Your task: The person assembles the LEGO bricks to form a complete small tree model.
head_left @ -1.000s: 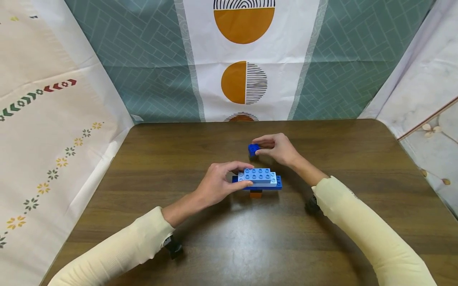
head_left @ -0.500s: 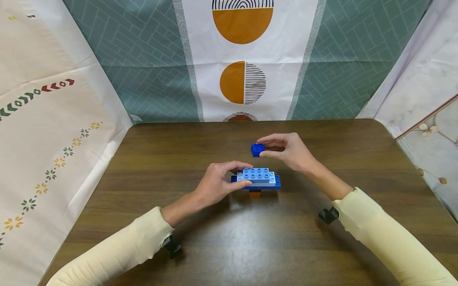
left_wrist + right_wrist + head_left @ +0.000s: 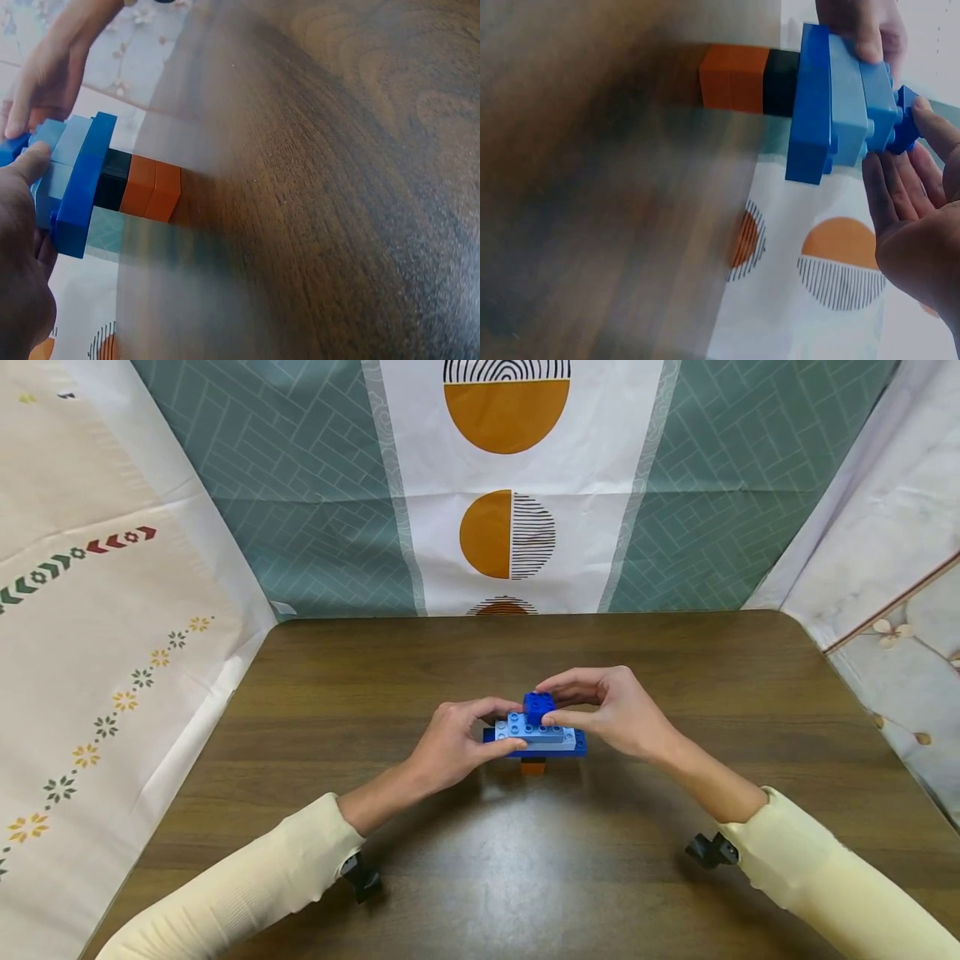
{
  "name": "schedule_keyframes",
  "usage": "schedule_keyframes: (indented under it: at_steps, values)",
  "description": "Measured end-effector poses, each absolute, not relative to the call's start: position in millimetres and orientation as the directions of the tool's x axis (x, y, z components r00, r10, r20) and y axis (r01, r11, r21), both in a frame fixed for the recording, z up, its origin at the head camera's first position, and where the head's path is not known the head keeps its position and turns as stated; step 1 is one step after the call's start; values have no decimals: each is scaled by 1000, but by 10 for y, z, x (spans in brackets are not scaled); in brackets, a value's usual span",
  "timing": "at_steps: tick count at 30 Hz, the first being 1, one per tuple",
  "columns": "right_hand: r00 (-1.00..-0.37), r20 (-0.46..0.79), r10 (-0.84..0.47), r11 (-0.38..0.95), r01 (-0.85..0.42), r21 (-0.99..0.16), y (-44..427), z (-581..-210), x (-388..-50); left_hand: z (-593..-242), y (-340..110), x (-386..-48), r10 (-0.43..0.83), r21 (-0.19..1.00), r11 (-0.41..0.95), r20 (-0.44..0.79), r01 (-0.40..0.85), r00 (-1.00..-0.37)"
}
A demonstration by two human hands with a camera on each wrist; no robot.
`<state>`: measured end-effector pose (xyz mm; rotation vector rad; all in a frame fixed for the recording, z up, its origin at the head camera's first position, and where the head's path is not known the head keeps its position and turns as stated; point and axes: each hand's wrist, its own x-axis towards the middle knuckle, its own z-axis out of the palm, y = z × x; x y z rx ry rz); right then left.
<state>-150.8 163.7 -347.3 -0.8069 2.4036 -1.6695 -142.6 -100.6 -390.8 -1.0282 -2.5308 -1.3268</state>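
Observation:
Near the middle of the table stands a tower of toy building bricks. From the bottom up it has orange bricks (image 3: pixel 154 191), a black brick (image 3: pixel 781 82), a long dark blue layer (image 3: pixel 808 105), a pale blue layer (image 3: pixel 847 101) and a light blue brick (image 3: pixel 534 735). My left hand (image 3: pixel 457 743) holds the upper layers at their left end between thumb and fingers. With thumb and fingertips, my right hand (image 3: pixel 615 714) pinches a small dark blue brick (image 3: pixel 538 706) at the studs of the light blue brick. In the right wrist view it looks slightly tilted there.
The brown wooden table (image 3: pixel 300 710) reaches back to a patterned cloth (image 3: pixel 337 485). More cloth hangs at the left and right. Dark wrist-worn devices (image 3: pixel 362 878) sit under both forearms.
My right hand has lifted the small dark blue brick from behind the tower and brought it nearer, onto the top. The left hand keeps its hold on the tower.

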Motion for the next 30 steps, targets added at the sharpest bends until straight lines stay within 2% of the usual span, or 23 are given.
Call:
schedule_keyframes:
  at_steps: [17,30]
  values:
    - [-866,225,-447,298,-382,-875,1595,-3534,-1352,-3919,-1014,-1430,520,689,380,393,617,-758]
    - [-821,339,-460,290,-499,-816,1579,-3572,-1327,-3938,-1011,-1433,520,685,368,408,628,-750]
